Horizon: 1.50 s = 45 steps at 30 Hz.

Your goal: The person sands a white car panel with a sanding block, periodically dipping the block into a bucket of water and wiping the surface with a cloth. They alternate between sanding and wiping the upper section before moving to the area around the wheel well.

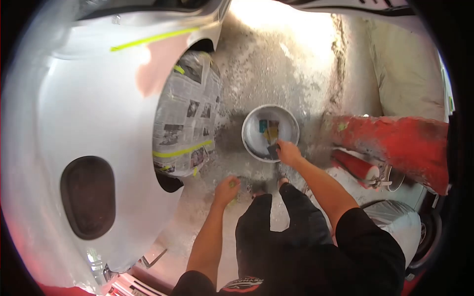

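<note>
My right hand [290, 152] is closed on a dark rectangular pad [273, 151] at the near rim of a round bucket [245, 130]. Inside the bucket lie a teal piece [263, 126] and a yellowish piece [271, 133]; their exact kind is too small to tell. Lower down and to the left, my left hand [227, 190] hangs apart from the bucket with its fingers curled. A yellow-green bit [232, 183] shows at those fingers, too small to name. Nearest to that hand is a wheel wrapped in newspaper [187, 118] and yellow tape.
A white car body panel [108, 108] fills the left side, with a pinkish patch [153, 64], a yellow tape strip [153, 39] and a dark oval opening [89, 197]. On the right are a red bumper-like part [395, 143] and a plastic-covered object [392, 219]. The concrete floor [276, 74] looks wet.
</note>
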### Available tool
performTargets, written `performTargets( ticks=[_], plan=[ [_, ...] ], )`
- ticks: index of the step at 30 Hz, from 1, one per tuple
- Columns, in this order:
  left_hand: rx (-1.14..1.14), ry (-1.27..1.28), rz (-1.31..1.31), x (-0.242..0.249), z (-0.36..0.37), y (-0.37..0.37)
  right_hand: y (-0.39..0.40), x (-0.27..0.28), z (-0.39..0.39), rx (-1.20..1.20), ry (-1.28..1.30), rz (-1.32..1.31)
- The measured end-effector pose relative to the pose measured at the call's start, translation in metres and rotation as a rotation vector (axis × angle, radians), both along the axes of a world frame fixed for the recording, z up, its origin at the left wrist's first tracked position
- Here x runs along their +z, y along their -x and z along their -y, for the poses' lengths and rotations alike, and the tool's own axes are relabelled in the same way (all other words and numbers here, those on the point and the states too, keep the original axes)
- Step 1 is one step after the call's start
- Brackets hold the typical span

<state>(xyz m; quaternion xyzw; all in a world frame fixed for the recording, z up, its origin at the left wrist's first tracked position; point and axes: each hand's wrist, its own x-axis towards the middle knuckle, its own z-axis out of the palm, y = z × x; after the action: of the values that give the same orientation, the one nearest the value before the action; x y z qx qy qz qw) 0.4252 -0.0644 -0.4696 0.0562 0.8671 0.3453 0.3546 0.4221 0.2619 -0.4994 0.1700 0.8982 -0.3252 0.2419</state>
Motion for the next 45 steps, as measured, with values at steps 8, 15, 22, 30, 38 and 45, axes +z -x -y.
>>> performTargets(
  ticks=[8,15,22,30,38,45],
  plan=[
    [0.162,0.063,0.156,-0.053,-0.075,0.011,0.02,-0.077,0.012,-0.05,-0.013,-0.084],
    [0.369,0.275,-0.021,-0.123,-0.107,0.083,0.053,-0.171,0.016,0.087,0.494,0.022],
    [0.43,0.188,-0.2,-0.207,-0.129,0.099,0.049,-0.368,0.008,0.286,-0.133,0.238],
    [0.567,-0.138,-0.476,-0.23,-0.13,0.096,0.084,-0.409,0.019,0.367,-0.184,0.372],
    [0.555,-0.231,-0.528,-0.237,-0.125,0.096,0.111,-0.416,0.009,0.57,-0.168,0.227],
    [0.532,-0.338,-0.607,-0.249,-0.12,0.101,0.127,-0.295,0.009,0.636,-0.144,0.128]
  ],
)
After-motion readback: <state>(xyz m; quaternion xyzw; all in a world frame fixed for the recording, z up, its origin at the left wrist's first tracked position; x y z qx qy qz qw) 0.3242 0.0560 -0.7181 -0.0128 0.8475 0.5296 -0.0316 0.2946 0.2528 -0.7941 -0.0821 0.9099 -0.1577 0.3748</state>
